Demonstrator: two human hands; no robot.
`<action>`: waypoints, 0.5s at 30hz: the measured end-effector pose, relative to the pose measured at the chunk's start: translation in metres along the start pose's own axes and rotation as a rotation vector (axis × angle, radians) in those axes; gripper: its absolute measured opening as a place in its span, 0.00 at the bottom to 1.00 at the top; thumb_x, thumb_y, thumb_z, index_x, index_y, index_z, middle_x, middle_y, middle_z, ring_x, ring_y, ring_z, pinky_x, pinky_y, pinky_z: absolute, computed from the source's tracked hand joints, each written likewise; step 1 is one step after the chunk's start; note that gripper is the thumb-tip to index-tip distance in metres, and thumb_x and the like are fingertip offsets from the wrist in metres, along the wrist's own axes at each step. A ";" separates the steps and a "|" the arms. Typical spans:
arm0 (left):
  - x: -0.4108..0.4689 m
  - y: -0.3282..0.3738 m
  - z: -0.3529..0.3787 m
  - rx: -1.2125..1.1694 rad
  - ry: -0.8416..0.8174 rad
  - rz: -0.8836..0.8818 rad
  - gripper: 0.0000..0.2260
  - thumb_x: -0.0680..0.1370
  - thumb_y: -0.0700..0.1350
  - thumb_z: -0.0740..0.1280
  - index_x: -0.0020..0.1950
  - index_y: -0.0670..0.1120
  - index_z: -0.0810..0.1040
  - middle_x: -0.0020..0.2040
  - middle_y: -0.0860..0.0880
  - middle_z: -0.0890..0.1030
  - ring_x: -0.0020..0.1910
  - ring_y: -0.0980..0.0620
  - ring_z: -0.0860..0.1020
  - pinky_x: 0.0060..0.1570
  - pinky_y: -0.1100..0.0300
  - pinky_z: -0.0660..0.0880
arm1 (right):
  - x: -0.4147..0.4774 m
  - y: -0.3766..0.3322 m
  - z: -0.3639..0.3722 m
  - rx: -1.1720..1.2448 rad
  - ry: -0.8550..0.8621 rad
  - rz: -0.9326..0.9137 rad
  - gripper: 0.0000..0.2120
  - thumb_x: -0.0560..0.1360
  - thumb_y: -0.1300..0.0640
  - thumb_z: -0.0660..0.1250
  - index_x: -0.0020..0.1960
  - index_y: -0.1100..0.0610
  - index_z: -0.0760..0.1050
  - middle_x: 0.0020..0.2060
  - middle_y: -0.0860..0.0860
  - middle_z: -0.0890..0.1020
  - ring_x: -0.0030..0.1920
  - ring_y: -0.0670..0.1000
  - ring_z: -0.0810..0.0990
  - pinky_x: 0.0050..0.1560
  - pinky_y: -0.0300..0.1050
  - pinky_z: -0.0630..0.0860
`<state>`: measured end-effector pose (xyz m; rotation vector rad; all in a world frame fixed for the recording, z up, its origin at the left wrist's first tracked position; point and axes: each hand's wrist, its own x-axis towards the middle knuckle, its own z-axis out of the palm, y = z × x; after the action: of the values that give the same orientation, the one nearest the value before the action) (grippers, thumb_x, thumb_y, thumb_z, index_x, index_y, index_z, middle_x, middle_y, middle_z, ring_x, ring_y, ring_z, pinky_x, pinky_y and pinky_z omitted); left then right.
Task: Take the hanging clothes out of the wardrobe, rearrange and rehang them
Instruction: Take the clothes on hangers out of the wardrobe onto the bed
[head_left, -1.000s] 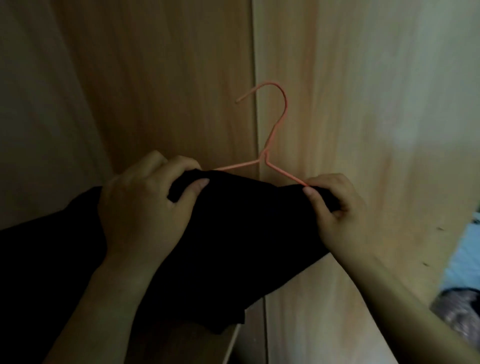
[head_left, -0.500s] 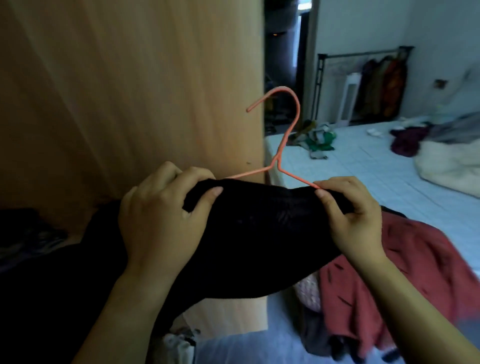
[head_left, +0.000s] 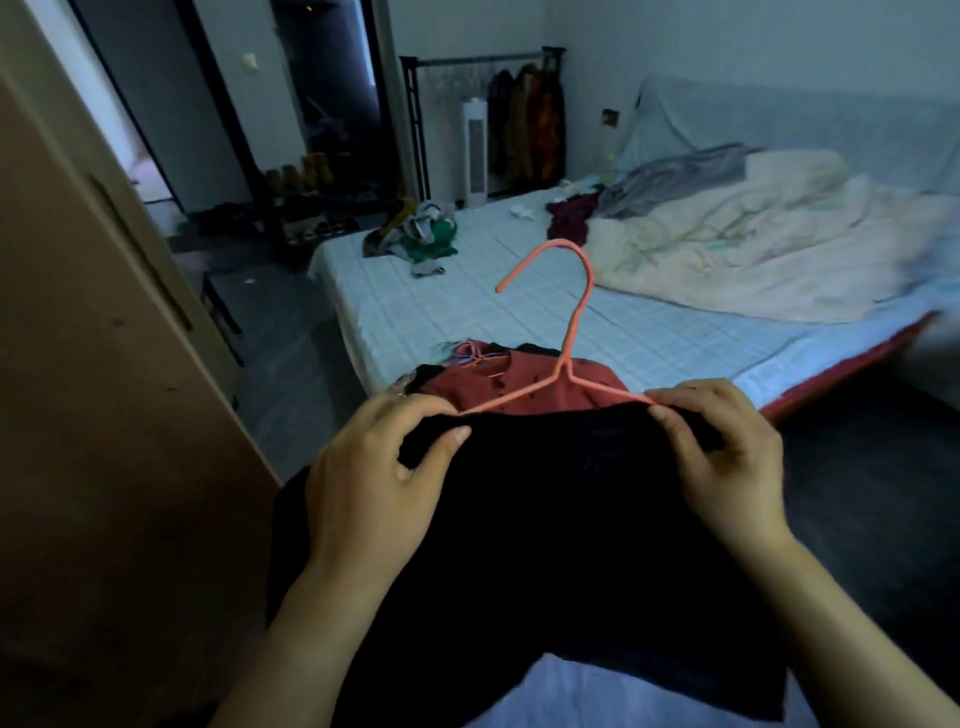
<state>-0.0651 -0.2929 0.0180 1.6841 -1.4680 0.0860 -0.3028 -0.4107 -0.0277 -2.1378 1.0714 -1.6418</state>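
Observation:
A black garment hangs on a pink wire hanger, held up in front of me. My left hand pinches the garment's left shoulder over the hanger arm. My right hand grips the right shoulder the same way. The hanger's hook points up and to the left. Beyond it, a red patterned garment lies on the near corner of the bed, with more hangers beside it.
The wooden wardrobe door stands close on my left. A cream duvet and scattered clothes lie on the bed. A clothes rack with hanging garments and a white tower fan stand at the far wall.
My view has swung right, from the wardrobe's inside to the bedroom. Both hands kept their grip on the black garment and hanger, now held over the bed's corner.

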 end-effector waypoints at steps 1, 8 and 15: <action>0.002 -0.001 0.012 -0.033 -0.012 -0.013 0.09 0.72 0.59 0.64 0.47 0.58 0.78 0.43 0.57 0.76 0.32 0.59 0.76 0.34 0.57 0.74 | 0.006 0.009 -0.005 -0.030 -0.009 0.002 0.04 0.73 0.61 0.69 0.46 0.58 0.81 0.41 0.52 0.79 0.43 0.42 0.77 0.50 0.33 0.71; 0.046 -0.040 0.073 -0.081 -0.057 -0.101 0.04 0.73 0.52 0.69 0.47 0.55 0.79 0.42 0.56 0.76 0.40 0.57 0.75 0.36 0.72 0.67 | 0.055 0.061 0.031 -0.062 -0.052 0.012 0.05 0.73 0.60 0.69 0.47 0.58 0.82 0.41 0.50 0.77 0.45 0.37 0.75 0.50 0.30 0.69; 0.136 -0.099 0.144 -0.051 -0.018 -0.138 0.09 0.72 0.58 0.64 0.46 0.56 0.79 0.42 0.55 0.78 0.40 0.55 0.77 0.40 0.55 0.74 | 0.122 0.144 0.113 -0.038 -0.128 0.070 0.05 0.73 0.64 0.69 0.46 0.57 0.82 0.41 0.50 0.79 0.45 0.39 0.77 0.50 0.30 0.69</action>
<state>-0.0095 -0.4966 -0.0487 1.7440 -1.3517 -0.0416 -0.2453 -0.6201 -0.0616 -2.1700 1.1333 -1.4438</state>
